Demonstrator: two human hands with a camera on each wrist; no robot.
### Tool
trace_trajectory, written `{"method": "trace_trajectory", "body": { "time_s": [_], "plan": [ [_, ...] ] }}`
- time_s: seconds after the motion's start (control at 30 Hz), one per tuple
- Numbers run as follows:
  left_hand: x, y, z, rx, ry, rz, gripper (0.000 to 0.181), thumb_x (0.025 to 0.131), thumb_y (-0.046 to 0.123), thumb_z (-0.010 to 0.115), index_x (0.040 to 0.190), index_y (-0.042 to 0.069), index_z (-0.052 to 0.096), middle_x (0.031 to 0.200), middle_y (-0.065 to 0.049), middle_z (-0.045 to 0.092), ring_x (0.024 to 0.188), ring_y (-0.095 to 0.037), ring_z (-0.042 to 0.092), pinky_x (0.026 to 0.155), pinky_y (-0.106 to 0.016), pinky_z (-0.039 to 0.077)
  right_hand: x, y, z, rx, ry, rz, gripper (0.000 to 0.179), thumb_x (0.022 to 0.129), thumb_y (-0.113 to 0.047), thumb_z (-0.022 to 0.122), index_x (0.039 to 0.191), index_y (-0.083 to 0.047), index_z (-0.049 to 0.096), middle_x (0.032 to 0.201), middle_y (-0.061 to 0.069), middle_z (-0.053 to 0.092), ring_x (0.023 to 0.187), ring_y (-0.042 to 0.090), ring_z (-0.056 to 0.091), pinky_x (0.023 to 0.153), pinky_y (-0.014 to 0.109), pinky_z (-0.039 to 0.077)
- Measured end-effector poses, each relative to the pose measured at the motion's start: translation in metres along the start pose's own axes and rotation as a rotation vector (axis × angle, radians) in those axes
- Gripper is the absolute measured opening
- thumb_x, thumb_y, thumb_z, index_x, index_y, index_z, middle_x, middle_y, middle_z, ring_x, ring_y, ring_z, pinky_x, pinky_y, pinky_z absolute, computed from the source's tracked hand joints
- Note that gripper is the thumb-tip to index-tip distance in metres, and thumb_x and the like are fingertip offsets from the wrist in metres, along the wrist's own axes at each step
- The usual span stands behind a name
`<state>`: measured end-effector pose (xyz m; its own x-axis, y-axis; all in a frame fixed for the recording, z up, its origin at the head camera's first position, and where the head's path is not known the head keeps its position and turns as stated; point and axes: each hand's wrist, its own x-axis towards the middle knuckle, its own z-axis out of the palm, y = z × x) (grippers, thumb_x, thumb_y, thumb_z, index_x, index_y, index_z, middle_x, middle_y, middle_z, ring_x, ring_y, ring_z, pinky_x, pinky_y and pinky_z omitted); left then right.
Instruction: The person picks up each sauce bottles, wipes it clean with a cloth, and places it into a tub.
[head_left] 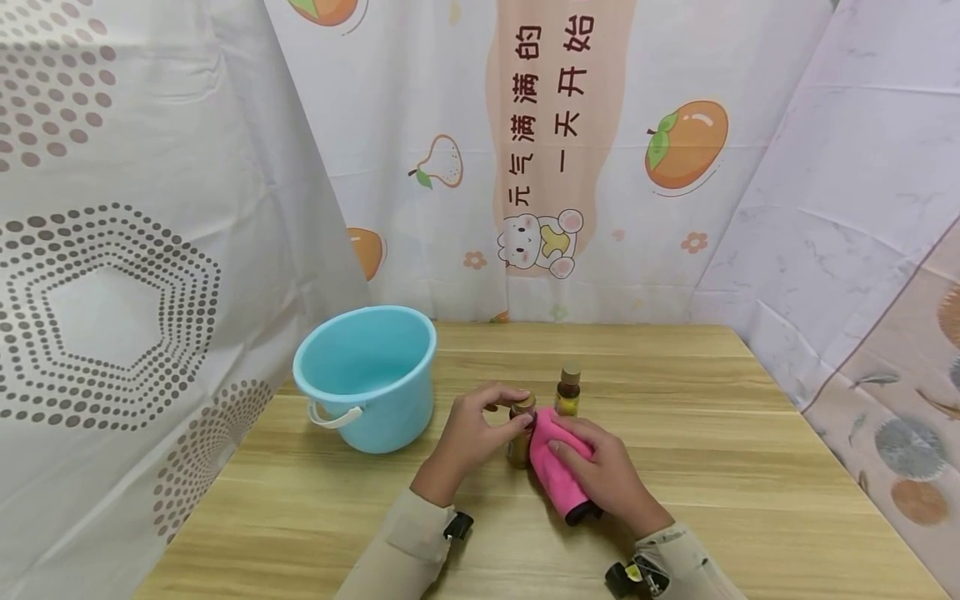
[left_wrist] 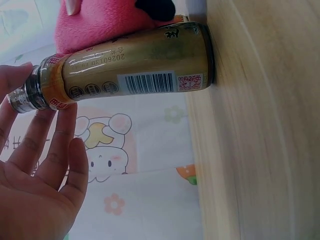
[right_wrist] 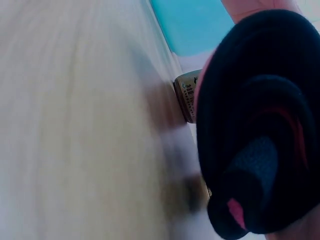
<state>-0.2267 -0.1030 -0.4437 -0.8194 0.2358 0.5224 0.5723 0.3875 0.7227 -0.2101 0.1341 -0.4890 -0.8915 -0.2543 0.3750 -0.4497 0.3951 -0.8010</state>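
Note:
Upright on the table stands a small bottle [head_left: 517, 450] with a gold label, a barcode and a gold cap. My left hand [head_left: 476, 433] pinches it at the cap and neck, thumb on one side and fingers on the other, as the left wrist view also shows. In my right hand [head_left: 606, 468] I grip a folded pink cloth [head_left: 557, 475] with a black edge, which lies against the bottle's side. The right wrist view is mostly filled by the cloth's black folds [right_wrist: 250, 105]. Just behind the cloth is a second bottle [head_left: 568, 392], its lower part hidden.
A light blue bucket [head_left: 367, 383] with a white handle [head_left: 335, 417] stands to the left of my hands. The wooden table [head_left: 675, 383] ends at patterned curtains [head_left: 420, 92] at the back and sides.

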Motion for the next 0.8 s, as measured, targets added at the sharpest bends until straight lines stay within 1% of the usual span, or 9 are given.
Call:
{"method": "trace_trajectory", "body": {
  "time_s": [0.13, 0.23, 0.37, 0.5, 0.53, 0.67, 0.73, 0.8],
  "plan": [
    [0.0001, -0.0003, 0.0002, -0.007, -0.002, 0.002, 0.025, 0.091, 0.028, 0.082, 0.115, 0.031, 0.076, 0.112, 0.016, 0.076, 0.102, -0.005, 0.071, 0.089, -0.052, 0.057, 0.0004, -0.0009, -0.0004, 0.034, 0.036, -0.040, 0.038, 0.100, -0.030, 0.071, 0.137, -0.032, 0.067, 0.139, -0.007, 0.066, 0.122, 0.014, 0.065, 0.098, 0.023, 0.054],
    [0.0001, -0.0004, 0.0002, -0.005, -0.004, 0.000, 0.025, 0.091, 0.027, 0.082, 0.115, 0.030, 0.077, 0.112, 0.016, 0.076, 0.102, -0.005, 0.071, 0.090, -0.052, 0.057, 0.0007, -0.0021, -0.0004, 0.064, 0.057, -0.065, 0.038, 0.099, -0.026, 0.072, 0.137, -0.030, 0.068, 0.140, -0.007, 0.065, 0.127, 0.015, 0.062, 0.101, 0.019, 0.051],
    [0.0003, -0.0002, 0.0002, -0.005, -0.008, -0.006, 0.025, 0.091, 0.026, 0.082, 0.115, 0.031, 0.077, 0.112, 0.017, 0.076, 0.103, -0.005, 0.071, 0.090, -0.052, 0.057, 0.0004, -0.0035, 0.0000, 0.108, 0.075, -0.078, 0.040, 0.099, -0.022, 0.073, 0.137, -0.029, 0.068, 0.143, -0.006, 0.063, 0.132, 0.015, 0.059, 0.104, 0.015, 0.048],
    [0.0004, -0.0009, 0.0007, -0.017, -0.013, -0.017, 0.026, 0.091, 0.026, 0.083, 0.115, 0.033, 0.077, 0.113, 0.020, 0.075, 0.103, -0.004, 0.071, 0.092, -0.053, 0.057, 0.0000, -0.0053, 0.0001, 0.146, 0.100, -0.098, 0.044, 0.098, -0.015, 0.073, 0.141, -0.024, 0.066, 0.146, -0.003, 0.061, 0.132, 0.010, 0.058, 0.101, 0.013, 0.049],
    [0.0004, -0.0011, 0.0009, -0.018, -0.013, -0.019, 0.027, 0.091, 0.025, 0.083, 0.115, 0.033, 0.077, 0.113, 0.020, 0.075, 0.104, -0.005, 0.070, 0.091, -0.051, 0.057, -0.0002, -0.0057, -0.0002, 0.149, 0.104, -0.105, 0.045, 0.098, -0.014, 0.073, 0.141, -0.023, 0.066, 0.147, -0.002, 0.060, 0.131, 0.009, 0.058, 0.100, 0.013, 0.049],
    [0.0001, -0.0014, 0.0014, -0.023, -0.011, -0.018, 0.026, 0.091, 0.025, 0.082, 0.116, 0.033, 0.077, 0.113, 0.019, 0.075, 0.102, -0.006, 0.071, 0.089, -0.049, 0.059, -0.0002, -0.0058, -0.0001, 0.154, 0.111, -0.126, 0.046, 0.097, -0.011, 0.073, 0.141, -0.021, 0.065, 0.147, 0.001, 0.060, 0.129, 0.008, 0.058, 0.098, 0.014, 0.051],
    [0.0003, -0.0012, 0.0015, -0.025, -0.011, -0.016, 0.026, 0.091, 0.025, 0.082, 0.116, 0.032, 0.077, 0.112, 0.017, 0.076, 0.101, -0.007, 0.071, 0.088, -0.047, 0.060, 0.0004, -0.0052, 0.0002, 0.153, 0.106, -0.123, 0.044, 0.098, -0.013, 0.073, 0.141, -0.022, 0.066, 0.146, -0.001, 0.061, 0.129, 0.008, 0.059, 0.099, 0.014, 0.051],
    [0.0005, -0.0015, 0.0016, -0.031, -0.015, -0.013, 0.026, 0.091, 0.025, 0.082, 0.116, 0.032, 0.077, 0.111, 0.016, 0.076, 0.100, -0.007, 0.072, 0.087, -0.048, 0.060, 0.0006, -0.0050, 0.0007, 0.151, 0.103, -0.109, 0.043, 0.098, -0.013, 0.072, 0.140, -0.024, 0.067, 0.145, -0.003, 0.061, 0.129, 0.009, 0.059, 0.099, 0.014, 0.050]
  ]
}}
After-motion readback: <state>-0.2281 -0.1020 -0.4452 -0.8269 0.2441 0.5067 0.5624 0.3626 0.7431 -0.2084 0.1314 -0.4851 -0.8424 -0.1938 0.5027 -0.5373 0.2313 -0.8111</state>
